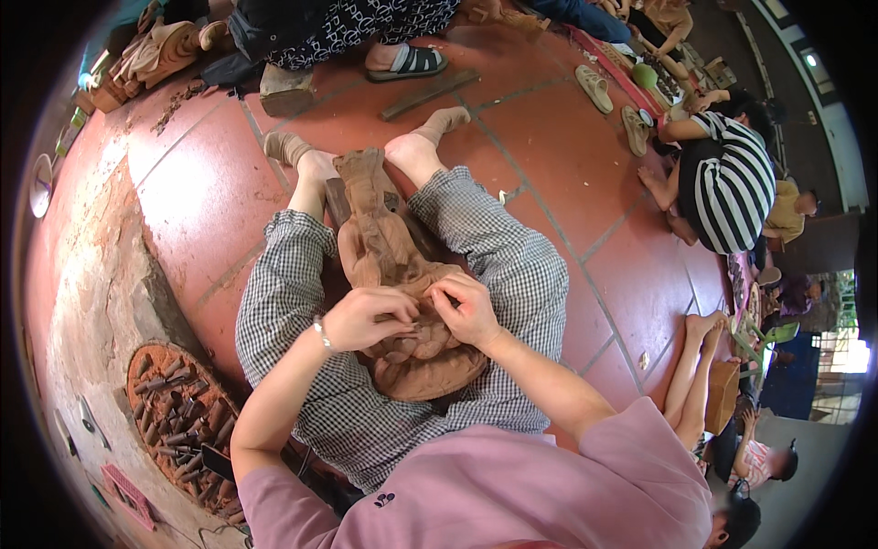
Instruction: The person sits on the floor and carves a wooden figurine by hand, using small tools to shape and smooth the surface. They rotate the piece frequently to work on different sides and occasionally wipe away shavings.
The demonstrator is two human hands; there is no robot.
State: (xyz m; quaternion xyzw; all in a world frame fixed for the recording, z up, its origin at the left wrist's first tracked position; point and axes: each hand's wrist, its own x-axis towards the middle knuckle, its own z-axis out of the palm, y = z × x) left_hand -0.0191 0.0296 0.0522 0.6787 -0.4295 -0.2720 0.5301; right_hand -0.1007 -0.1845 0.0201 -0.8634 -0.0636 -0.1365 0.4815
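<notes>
A brown carved statue of a seated figure lies between my legs, its tall headpiece pointing away from me and its rounded base near my lap. My left hand is over the lower part of the carving, fingers curled and pressed together. Close beside it, my right hand pinches with thumb and fingers against the statue's surface. Whatever is between the fingers of either hand is too small or hidden to name. Part of the carving under both hands is covered.
On the left, a round container holds many wooden-handled carving tools among shavings. A pink plastic basket sits beyond it. Ahead lie a wood block and a wooden strip. A person in stripes crouches at right on the tiled floor.
</notes>
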